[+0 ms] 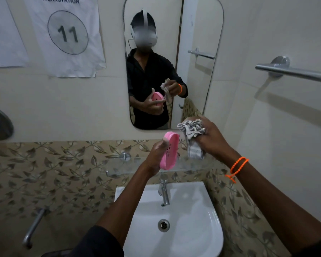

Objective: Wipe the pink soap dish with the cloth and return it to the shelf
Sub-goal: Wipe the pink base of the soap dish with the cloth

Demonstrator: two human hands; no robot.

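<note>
Partly, left hand [157, 154] hides pink soap dish [170, 151]; right hand [214, 139] bunches cloth [192, 129].

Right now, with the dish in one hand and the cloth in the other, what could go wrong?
The left hand holds the pink soap dish tilted on edge above the sink; a slip might drop it into the basin. The cloth, bunched in the right hand, hangs beside the dish, apart from it. The glass shelf is hard to see, so the return could miss.

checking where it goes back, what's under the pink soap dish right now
Below the pink soap dish, held up on edge by the left hand, is the glass shelf, then tap and sink. The shelf part behind dish and hand is hidden.
</note>
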